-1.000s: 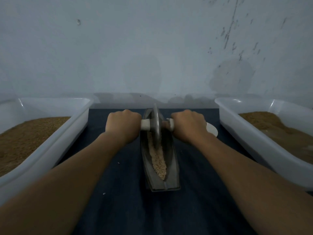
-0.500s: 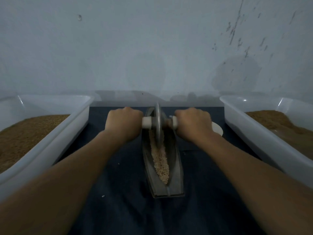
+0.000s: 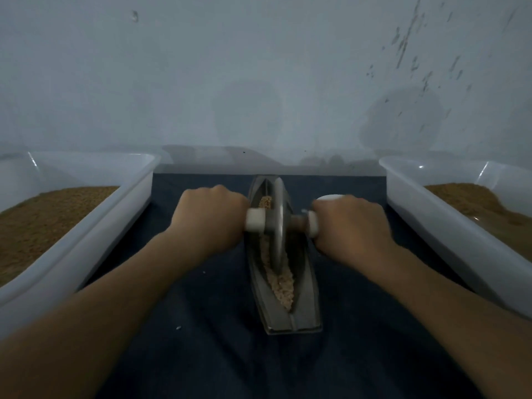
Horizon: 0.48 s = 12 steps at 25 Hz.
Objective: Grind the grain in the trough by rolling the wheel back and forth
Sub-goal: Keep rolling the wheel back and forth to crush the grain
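The wheel (image 3: 277, 223) stands upright mid-trough (image 3: 302, 298) at my 12 o'clock, over crushed grain (image 3: 280, 283). My left hand (image 3: 210, 217) and right hand (image 3: 351, 226) each curl their fingers (image 3: 227, 197) tight round an axle handle (image 3: 254, 223), one per side, likely to keep it level. A left tub (image 3: 123, 208) and a right tub (image 3: 426, 226) flank them at 9 and 3 o'clock on the table (image 3: 201, 355).

Grey boat-shaped trough (image 3: 305, 308), long axis running away from the viewer; metal wheel (image 3: 278, 226) upright in its far half; pale crushed grain (image 3: 283, 286) along the groove.
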Each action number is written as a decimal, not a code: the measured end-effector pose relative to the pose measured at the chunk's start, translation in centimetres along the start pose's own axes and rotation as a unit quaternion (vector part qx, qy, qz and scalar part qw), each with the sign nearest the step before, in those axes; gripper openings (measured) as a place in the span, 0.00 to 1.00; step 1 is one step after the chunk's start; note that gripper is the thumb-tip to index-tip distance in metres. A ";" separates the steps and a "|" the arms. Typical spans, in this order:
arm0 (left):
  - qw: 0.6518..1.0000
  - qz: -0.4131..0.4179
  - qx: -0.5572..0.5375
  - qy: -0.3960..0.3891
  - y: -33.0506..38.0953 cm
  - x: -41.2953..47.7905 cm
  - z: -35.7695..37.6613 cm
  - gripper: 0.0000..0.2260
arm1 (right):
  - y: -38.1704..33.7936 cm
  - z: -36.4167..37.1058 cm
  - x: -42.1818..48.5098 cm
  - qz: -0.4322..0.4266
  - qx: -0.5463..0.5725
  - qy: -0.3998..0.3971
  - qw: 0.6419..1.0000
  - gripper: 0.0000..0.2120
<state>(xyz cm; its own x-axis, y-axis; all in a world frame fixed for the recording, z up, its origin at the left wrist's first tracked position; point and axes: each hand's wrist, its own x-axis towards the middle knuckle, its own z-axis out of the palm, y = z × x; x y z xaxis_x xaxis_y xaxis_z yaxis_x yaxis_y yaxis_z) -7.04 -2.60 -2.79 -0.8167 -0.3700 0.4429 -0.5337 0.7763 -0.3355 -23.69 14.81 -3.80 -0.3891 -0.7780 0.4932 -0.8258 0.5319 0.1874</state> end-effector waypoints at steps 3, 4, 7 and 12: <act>0.995 -0.049 -0.049 -0.071 -0.3 3.9 0.7 0.07 | -0.9 0.4 5.3 0.022 0.017 -0.059 0.998 0.07; 0.994 -0.053 -0.048 -0.076 -0.3 4.0 0.6 0.07 | -0.8 0.2 6.0 0.018 0.018 -0.074 0.997 0.07; 0.996 -0.039 -0.042 -0.062 -0.2 0.8 -0.3 0.05 | -0.2 -0.5 3.2 -0.012 0.020 -0.066 0.998 0.09; 0.999 -0.002 -0.014 0.043 -0.3 -3.4 -1.3 0.11 | 0.1 -2.2 -1.6 -0.060 -0.061 0.081 0.993 0.25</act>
<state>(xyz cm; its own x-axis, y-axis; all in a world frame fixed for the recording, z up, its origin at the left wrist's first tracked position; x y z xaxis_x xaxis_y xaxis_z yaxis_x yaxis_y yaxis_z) -3.85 -0.90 -3.14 -0.7925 -0.3288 0.5137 -0.5292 0.7892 -0.3114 -22.29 16.88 -2.70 -0.2109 -0.7795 0.5898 -0.8027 0.4824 0.3506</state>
